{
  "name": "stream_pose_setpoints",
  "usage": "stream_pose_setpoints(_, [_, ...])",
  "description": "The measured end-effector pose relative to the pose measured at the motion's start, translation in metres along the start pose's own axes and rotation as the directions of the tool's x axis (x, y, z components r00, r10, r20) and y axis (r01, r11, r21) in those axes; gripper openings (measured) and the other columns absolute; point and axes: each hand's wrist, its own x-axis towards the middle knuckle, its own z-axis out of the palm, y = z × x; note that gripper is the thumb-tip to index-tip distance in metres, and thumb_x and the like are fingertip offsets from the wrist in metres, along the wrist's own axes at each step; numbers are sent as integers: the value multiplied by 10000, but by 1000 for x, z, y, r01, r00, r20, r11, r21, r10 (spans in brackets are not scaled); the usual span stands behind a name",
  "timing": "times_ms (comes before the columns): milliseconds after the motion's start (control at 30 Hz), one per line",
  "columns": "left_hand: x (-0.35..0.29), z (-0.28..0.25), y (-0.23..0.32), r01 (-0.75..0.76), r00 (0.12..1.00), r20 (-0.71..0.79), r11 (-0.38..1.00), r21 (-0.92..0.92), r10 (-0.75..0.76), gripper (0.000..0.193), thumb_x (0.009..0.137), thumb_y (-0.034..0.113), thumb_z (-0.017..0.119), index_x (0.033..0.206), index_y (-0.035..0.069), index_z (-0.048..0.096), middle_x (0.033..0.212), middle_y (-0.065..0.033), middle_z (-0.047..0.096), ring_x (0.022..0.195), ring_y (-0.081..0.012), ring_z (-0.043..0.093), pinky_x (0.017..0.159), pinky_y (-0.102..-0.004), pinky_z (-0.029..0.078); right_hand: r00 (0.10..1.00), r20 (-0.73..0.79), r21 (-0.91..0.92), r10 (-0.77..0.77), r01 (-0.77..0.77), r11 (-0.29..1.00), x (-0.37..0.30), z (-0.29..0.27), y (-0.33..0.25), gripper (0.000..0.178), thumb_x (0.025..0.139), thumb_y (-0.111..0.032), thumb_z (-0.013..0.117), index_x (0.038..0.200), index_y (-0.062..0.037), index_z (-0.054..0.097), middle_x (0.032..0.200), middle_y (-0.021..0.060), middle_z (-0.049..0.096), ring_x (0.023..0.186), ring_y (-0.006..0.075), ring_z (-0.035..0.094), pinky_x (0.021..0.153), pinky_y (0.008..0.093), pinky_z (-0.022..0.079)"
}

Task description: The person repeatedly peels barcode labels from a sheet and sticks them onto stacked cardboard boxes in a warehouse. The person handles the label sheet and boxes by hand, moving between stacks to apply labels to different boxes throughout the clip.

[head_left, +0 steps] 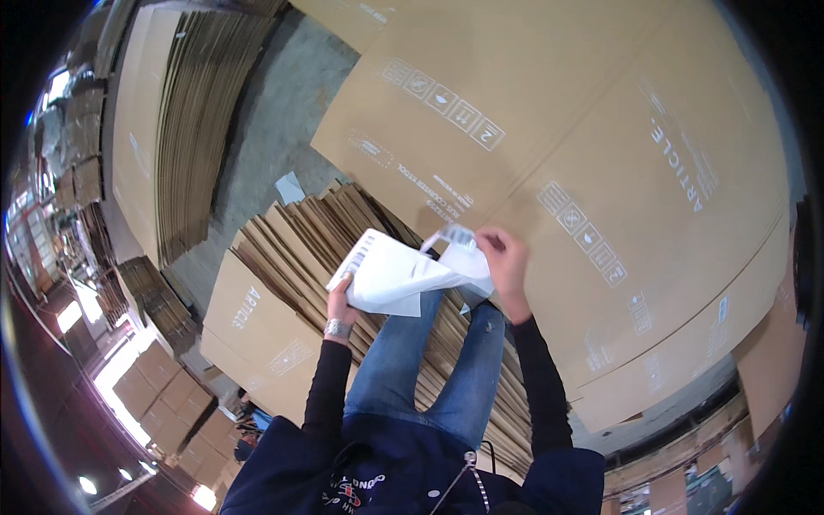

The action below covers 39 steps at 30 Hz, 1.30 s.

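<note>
A stack of white label sheets with dark printed marks rests in my left hand, the fingers closed on its left edge. My right hand pinches the right end of a curled white label, which bends up and away from the stack. Whether the label is fully separate from the sheets below, I cannot tell. Both hands are held above my legs, over a row of flattened cardboard boxes standing on edge. Just beyond my right hand lies a large flat carton with white printing.
Another tall stack of flattened cartons is at the far left, with grey concrete floor between. A scrap of paper lies by the row's far end. Piled brown boxes stand at the lower left.
</note>
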Motion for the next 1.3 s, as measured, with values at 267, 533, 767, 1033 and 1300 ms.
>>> stream_pose_setpoints(267, [17,-75,18,-108,986,-126,994,33,112,474,837,180,620,1256,44,446,1193,-61,541,1074,-190,534,891,-333,455,935,-25,150,353,-346,926,152,169,122,59,800,4,620,848,39,619,725,47,615,629,78,563,564,189,450])
stream_pose_setpoints(533, [12,-90,-11,-69,983,-177,992,-109,49,483,790,129,672,1226,50,477,1138,-33,568,1021,-155,552,854,-309,457,933,-90,211,348,-324,922,177,250,154,73,824,-12,607,890,18,611,813,36,611,708,82,567,614,199,469])
stream_pose_setpoints(767, [12,-91,-11,-24,975,-221,985,-172,-15,402,767,97,697,1142,52,560,1072,-25,606,976,-140,560,856,-284,427,926,-140,179,349,-323,929,188,259,174,61,825,-5,606,884,-12,588,767,9,584,667,61,523,589,194,437])
stream_pose_setpoints(1033, [12,-92,-10,-12,978,-206,983,-181,-26,390,775,74,680,1143,40,555,1091,-32,599,990,-139,553,870,-286,423,944,-165,173,287,-258,950,187,258,177,44,832,-18,604,873,-1,600,788,10,586,675,68,531,608,198,453])
stream_pose_setpoints(1300, [11,-91,-11,-24,977,-212,980,-198,-19,386,778,66,675,1144,38,556,1088,-33,599,989,-140,552,872,-284,419,938,-196,133,287,-265,955,188,259,177,59,823,-2,607,881,4,600,792,16,590,675,66,532,606,196,454])
